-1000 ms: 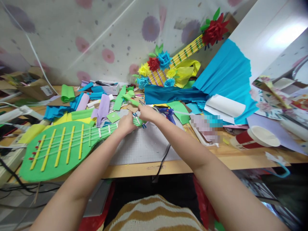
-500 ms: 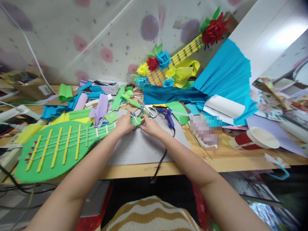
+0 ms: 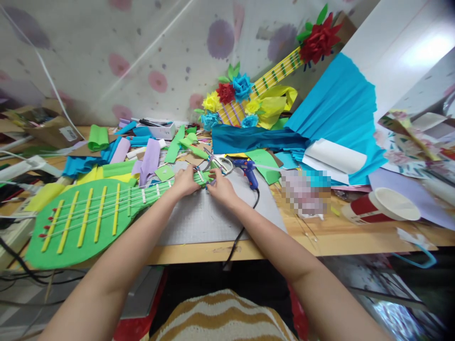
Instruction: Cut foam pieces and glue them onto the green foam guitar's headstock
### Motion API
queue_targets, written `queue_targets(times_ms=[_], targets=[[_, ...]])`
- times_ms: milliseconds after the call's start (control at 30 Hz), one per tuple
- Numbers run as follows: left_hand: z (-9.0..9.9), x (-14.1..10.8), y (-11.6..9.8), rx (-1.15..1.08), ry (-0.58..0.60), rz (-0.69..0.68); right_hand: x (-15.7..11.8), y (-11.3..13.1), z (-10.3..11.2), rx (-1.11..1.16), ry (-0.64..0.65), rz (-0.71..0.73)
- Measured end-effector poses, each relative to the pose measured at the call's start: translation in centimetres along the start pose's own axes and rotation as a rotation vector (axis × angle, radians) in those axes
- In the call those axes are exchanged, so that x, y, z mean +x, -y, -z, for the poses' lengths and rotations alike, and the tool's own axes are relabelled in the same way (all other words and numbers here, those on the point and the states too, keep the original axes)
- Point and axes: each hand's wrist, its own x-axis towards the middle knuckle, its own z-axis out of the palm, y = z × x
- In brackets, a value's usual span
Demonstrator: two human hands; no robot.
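Observation:
A green paper guitar with yellow strips and pale strings lies across the left of the table, its neck pointing right. My left hand is closed round the neck near its far end, fingertips over the top edge. At the tip of the neck, my right hand has its fingers bent and pinched on the end; its finger pads are partly hidden. Just behind both hands lie scissors. A blue glue gun rests right of my right hand, on the grey cutting mat.
Crepe paper pieces litter the left and back. A yellow paper guitar with paper flowers leans at the back wall. Blue pleated paper and a paper cup are at right. The glue gun's black cord hangs over the front edge.
The view has shifted slightly, so the table things sit a little differently in it. Both hands stay on the guitar neck; the right hand's fingers have moved slightly at its end.

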Motion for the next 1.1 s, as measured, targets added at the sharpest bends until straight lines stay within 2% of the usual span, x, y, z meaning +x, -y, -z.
queue_targets(times_ms=[400,667,900,1100], targets=[[-0.4,-0.2,-0.1,0.010,-0.024,-0.041,0.7,-0.7,-0.7,0.120,0.020,0.043],[-0.4,-0.1,-0.4,0.042,-0.056,-0.079,0.5,-0.2,-0.7,0.042,0.020,0.009],[-1.0,-0.1,-0.7,0.096,-0.140,-0.105,0.5,-0.4,-0.7,-0.025,0.020,0.072],[-1.6,0.2,-0.1,-0.005,-0.153,-0.088,-0.1,0.1,-0.5,-0.111,0.024,0.133]])
